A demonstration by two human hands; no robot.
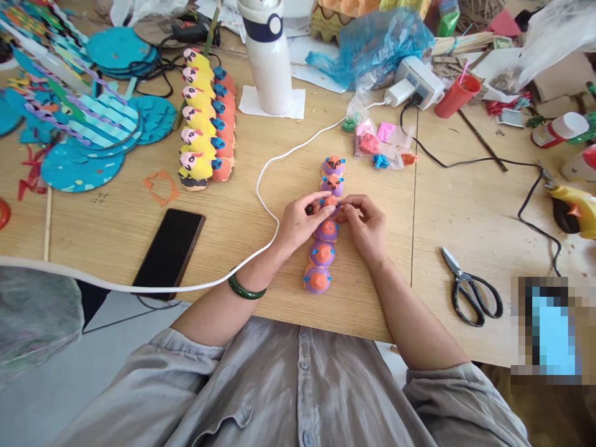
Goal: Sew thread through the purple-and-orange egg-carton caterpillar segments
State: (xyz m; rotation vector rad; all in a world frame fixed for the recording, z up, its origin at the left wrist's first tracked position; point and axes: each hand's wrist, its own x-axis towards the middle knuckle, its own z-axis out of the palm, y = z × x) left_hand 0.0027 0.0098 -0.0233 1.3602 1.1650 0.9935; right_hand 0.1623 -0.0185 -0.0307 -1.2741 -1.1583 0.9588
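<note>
In front of me lies a row of purple clay animal figures (325,253) with orange faces and blue ears, joined end to end. The two farthest faces carry black markings; the three nearest are plain orange. My left hand (303,218) is closed around the third figure from the far end, thumb and fingers at its face. From the other side, my right hand (365,225) pinches with thumb and forefinger at that figure's edge. Whatever sits in this pinch is too small to make out. Fingers partly hide the third figure.
A white cable (266,180) curves past my left wrist, near a black phone (170,253). Scissors (470,288) lie right. Behind are bagged clay lumps (379,139), a white bottle (267,59), a power strip (421,81) and yellow clay figures (195,105).
</note>
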